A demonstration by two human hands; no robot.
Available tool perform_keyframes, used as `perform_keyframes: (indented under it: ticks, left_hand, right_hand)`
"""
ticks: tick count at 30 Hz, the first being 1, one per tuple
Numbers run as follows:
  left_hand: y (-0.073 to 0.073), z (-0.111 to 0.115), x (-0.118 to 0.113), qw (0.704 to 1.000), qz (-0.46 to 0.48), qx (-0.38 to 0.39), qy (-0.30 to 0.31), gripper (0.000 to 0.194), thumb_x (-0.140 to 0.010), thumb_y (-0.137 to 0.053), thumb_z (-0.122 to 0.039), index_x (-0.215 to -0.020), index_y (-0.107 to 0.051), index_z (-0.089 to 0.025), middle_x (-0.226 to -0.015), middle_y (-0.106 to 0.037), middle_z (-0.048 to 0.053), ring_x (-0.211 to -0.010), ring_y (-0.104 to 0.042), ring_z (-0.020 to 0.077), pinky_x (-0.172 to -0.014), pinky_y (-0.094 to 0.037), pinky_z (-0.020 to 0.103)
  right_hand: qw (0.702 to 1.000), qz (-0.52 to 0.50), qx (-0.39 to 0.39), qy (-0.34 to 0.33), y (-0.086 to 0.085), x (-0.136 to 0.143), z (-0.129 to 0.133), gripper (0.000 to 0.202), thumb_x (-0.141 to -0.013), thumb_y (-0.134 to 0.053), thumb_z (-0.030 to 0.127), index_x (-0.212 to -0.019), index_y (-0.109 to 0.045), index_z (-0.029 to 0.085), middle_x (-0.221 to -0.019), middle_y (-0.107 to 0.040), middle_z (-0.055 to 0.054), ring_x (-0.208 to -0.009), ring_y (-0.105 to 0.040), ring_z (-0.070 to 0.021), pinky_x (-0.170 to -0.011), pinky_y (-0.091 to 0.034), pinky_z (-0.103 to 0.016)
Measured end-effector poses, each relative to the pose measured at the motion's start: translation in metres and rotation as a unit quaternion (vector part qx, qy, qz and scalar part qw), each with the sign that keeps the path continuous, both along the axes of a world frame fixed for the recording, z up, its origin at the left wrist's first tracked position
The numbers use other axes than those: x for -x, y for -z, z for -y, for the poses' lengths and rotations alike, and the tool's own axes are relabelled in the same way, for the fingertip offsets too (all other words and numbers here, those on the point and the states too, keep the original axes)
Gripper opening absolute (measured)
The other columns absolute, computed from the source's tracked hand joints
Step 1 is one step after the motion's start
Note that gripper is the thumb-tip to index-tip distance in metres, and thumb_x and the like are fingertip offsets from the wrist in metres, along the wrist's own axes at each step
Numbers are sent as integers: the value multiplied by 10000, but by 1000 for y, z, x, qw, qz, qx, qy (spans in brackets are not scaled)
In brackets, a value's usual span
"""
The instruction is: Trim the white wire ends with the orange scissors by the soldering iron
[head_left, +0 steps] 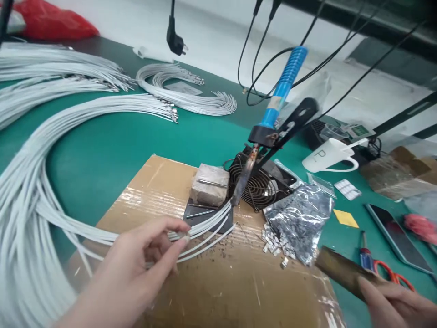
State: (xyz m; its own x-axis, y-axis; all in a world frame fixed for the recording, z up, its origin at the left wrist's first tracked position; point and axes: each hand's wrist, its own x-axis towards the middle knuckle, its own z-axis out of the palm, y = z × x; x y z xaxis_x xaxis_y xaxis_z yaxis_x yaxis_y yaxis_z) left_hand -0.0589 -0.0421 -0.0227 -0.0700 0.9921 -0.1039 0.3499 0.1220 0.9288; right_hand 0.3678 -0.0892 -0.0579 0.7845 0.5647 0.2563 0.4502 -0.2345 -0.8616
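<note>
From the head camera, my left hand [136,264] reaches in from the lower left over the cardboard sheet [218,291], thumb and forefinger pressed together on a few white wires [208,228] from the big bundle [23,218] that sweeps round the left side of the green bench [102,150]. The free ends of those wires fan out to the right and lie just beside the tip of the soldering iron [269,123], whose blue handle leans up and to the right in its black stand. Behind the wire ends sits a pale block [209,184] on a dark plate, and a small black fan [261,184] lies flat just behind the iron's tip. My right hand [392,303] comes in at the lower right corner, fingers closed around a brownish stick-like handle [336,269] that points up and left; what its far end is I cannot tell. Between my hands a clear bag of small metal pieces [300,218] has spilled some onto the cardboard. Further right lie a white mug [327,157] on its side, a phone [396,237], and red-handled scissors [392,273]. More wire bundles rest at the far left.
</note>
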Motion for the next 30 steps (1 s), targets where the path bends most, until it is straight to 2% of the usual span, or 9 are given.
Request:
perform_keyframes:
  ticks: [2, 4, 6, 8, 11, 16, 22, 27, 30]
  left_hand:
    - [-3, -11, -7, 1000, 3, -5, 6, 377, -965, -714, -597, -1116, -879, -293, -522, -707, -62, -429, -656, 213, -435, -495, 291]
    - [-8, -20, -18, 1000, -20, 19, 15, 428, -939, -704, -577, -1183, -895, -283, -587, -754, -32, -477, -707, 233, -446, -502, 302]
    - [-12, -25, -30, 999, -29, 20, 13, 475, -928, -687, -554, -1246, -909, -280, -622, -762, -25, -516, -723, 239, -490, -532, 321]
    - [-12, -28, -41, 999, -27, 20, 2, 525, -933, -666, -526, -1322, -909, -270, -643, -758, -19, -556, -739, 253, -514, -553, 336]
    - [-11, -32, -53, 1000, -15, 23, -11, 532, -910, -667, -482, -1316, -923, -254, -626, -721, -29, -533, -699, 245, -475, -534, 328]
    - [-16, -34, -57, 997, 40, -63, -25, 277, -889, -692, -296, -1030, -930, -275, -567, -627, -93, -451, -627, 148, -442, -500, 224]
    - [-14, -21, -50, 984, -33, -172, 29, 364, -1030, -640, -111, -1147, -896, -342, -784, -741, -87, -515, -667, 106, -510, -554, 186]
    - [-5, -9, -51, 985, -77, -152, 1, 296, -965, -757, -210, -1166, -946, -319, -762, -789, -30, -537, -695, 159, -483, -584, 213]
    - [0, -4, -54, 986, -85, -146, -11, 259, -955, -791, -275, -1152, -952, -325, -759, -799, -18, -556, -711, 176, -487, -606, 218]
  right_hand:
    - [991, -79, -75, -81, -6, 62, -12, 380, -657, -1154, 381, -868, -848, 303, -879, -863, -31, -834, -819, -285, -814, -712, -420]
    - [963, -162, -98, -192, -13, 122, -28, 383, -690, -1169, 302, -899, -849, 272, -1000, -928, -4, -913, -892, -185, -864, -718, -212]
    - [950, -182, -95, -237, -18, 165, -44, 305, -817, -1126, 337, -899, -840, 269, -1043, -939, 10, -959, -921, -147, -896, -714, -148]
    - [940, -194, -91, -265, -21, 189, -56, 256, -891, -1087, 317, -908, -835, 272, -1050, -946, 17, -962, -932, -126, -913, -709, -127]
    - [929, -201, -105, -294, -23, 199, -64, 220, -949, -1037, 304, -913, -822, 277, -1046, -947, 20, -939, -935, -123, -899, -720, -139]
    - [933, -185, -134, -278, -28, 216, -59, 223, -986, -977, 214, -924, -771, 272, -1113, -921, 31, -1008, -919, -108, -952, -703, -143]
    - [941, -38, -164, -294, -31, 233, -46, 292, -1047, -792, 86, -900, -664, 303, -1156, -914, -30, -1067, -891, -187, -886, -711, -260]
    - [950, -6, -98, -296, -25, 226, -37, 224, -1046, -847, 244, -919, -668, 289, -1193, -945, -122, -1072, -931, -292, -847, -742, -348]
    - [963, -35, -68, -259, -28, 229, -39, 258, -1009, -894, 225, -923, -659, 284, -1185, -931, -92, -999, -924, -248, -802, -726, -288]
